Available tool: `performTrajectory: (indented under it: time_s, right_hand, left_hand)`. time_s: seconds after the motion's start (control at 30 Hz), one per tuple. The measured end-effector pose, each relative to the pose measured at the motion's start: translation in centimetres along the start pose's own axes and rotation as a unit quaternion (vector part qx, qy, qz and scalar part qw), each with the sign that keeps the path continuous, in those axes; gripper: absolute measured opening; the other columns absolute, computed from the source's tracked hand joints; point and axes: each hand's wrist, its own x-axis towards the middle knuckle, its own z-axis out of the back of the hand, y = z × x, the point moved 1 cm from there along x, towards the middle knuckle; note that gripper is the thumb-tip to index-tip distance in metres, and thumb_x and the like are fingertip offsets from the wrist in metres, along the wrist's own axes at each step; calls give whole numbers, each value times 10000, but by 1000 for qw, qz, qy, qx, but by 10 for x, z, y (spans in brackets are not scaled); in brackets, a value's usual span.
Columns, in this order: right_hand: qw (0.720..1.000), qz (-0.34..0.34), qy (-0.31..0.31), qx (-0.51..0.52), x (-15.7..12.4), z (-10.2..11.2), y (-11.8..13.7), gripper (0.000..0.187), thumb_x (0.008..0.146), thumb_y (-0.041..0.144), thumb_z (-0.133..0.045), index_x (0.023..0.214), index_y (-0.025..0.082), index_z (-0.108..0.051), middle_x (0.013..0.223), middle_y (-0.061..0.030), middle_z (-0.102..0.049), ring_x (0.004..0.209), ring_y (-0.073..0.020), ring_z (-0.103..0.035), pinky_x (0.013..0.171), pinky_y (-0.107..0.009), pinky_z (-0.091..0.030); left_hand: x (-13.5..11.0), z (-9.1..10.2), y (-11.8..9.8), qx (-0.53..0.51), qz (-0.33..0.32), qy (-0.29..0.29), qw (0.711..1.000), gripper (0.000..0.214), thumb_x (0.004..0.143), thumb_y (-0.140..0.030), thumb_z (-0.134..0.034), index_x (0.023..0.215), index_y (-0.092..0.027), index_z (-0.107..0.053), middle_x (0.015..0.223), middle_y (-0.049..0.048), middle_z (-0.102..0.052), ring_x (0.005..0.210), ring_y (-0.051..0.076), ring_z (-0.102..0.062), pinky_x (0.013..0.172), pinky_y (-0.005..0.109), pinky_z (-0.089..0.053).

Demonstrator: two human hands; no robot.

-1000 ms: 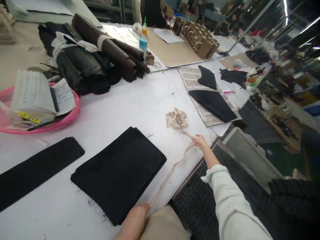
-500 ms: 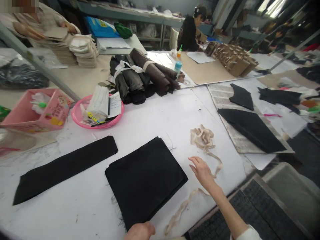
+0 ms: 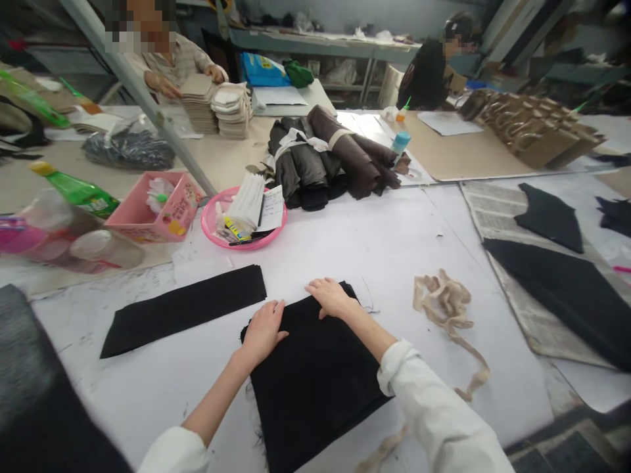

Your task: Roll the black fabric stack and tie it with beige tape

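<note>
Atop the black cloth stack point(image 3: 315, 387), left hand point(image 3: 264, 330) and right hand point(image 3: 332, 297) rest palm-down, each grip apart.

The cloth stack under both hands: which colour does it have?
The cloth stack is plain black, best seen in the head view.

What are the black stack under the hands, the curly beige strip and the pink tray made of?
Black stack: probably woven cloth, matt; loose threads fray from its edge.
Beige strip: likely soft fabric tape, dull; it curls and folds limply.
Pink tray: looks like smooth plastic; its rim is evenly coloured, slightly shiny.
</note>
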Motion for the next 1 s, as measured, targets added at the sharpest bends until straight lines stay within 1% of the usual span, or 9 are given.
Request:
performTrajectory:
  time_s: [0.07,0.23,0.37,0.43,0.53,0.6,0.77,0.9,1.0]
  right_hand:
    - [998,3,55,-17,15,-3,-2,737,500,331,-909,1124,154,-560,1155,-121,-602,1087,-270,-564,970,-409,-427]
    - [993,-8,113,-26,36,-14,-6,767,469,295,-915,1129,151,-551,1123,-129,-629,1049,-289,-586,847,-371,-483]
    - [980,9,197,-20,53,-18,-8,649,446,293,-914,1021,186,-633,999,-64,-686,919,-240,-645,742,-299,-497]
    - [976,27,214,-16,56,-18,-9,590,464,310,-905,991,212,-658,964,-39,-690,897,-225,-650,712,-279,-492]
    - [981,64,183,-14,47,-17,-10,620,524,339,-881,1079,222,-632,1076,-67,-657,1004,-251,-615,746,-289,-484]
    - [985,81,154,-16,33,-15,-9,587,590,315,-851,1111,207,-602,1071,-78,-650,1010,-259,-608,756,-300,-477]
    - [991,97,89,-28,-5,-11,2,380,768,202,-695,1115,195,-539,1010,-61,-633,888,-225,-623,706,-305,-452]
    - [992,112,8,-64,-22,-12,10,147,883,190,-546,1028,196,-527,961,-50,-600,862,-207,-589,672,-309,-415]
    - [990,108,-27,-82,-30,-17,13,64,937,201,-464,981,201,-511,934,-38,-575,831,-195,-557,668,-319,-393]
  left_hand:
    - [9,-2,7,-5,-8,26,1000,661,742,-276,-716,1320,-165,-416,1227,139,-531,1122,277,-510,957,356,-402]
    - [26,-3,16,-9,-7,72,997,603,661,-341,-781,1186,-195,-521,1111,106,-548,1043,277,-540,871,338,-427]
    - [36,-3,17,-9,6,94,996,602,596,-363,-814,1099,-179,-539,1090,98,-535,923,252,-585,751,309,-452]
    - [38,-4,17,-8,7,97,995,614,572,-355,-828,1080,-176,-533,1087,99,-540,911,252,-587,727,304,-452]
    - [38,-4,18,-8,2,92,996,612,554,-357,-840,1052,-176,-535,1087,106,-556,991,281,-563,770,316,-445]
    - [38,-3,19,-10,-4,91,996,605,553,-374,-838,1041,-175,-541,1096,114,-568,1026,296,-551,797,327,-437]
    - [39,1,24,-31,-21,128,991,589,534,-441,-823,1008,-192,-578,960,85,-657,908,293,-615,736,322,-435]
    - [38,1,28,-52,-38,179,982,437,552,-451,-781,893,-216,-640,819,28,-686,777,245,-644,632,278,-418]
    - [35,-1,27,-51,-55,188,979,388,559,-403,-761,882,-210,-665,850,45,-683,807,254,-641,639,281,-426]
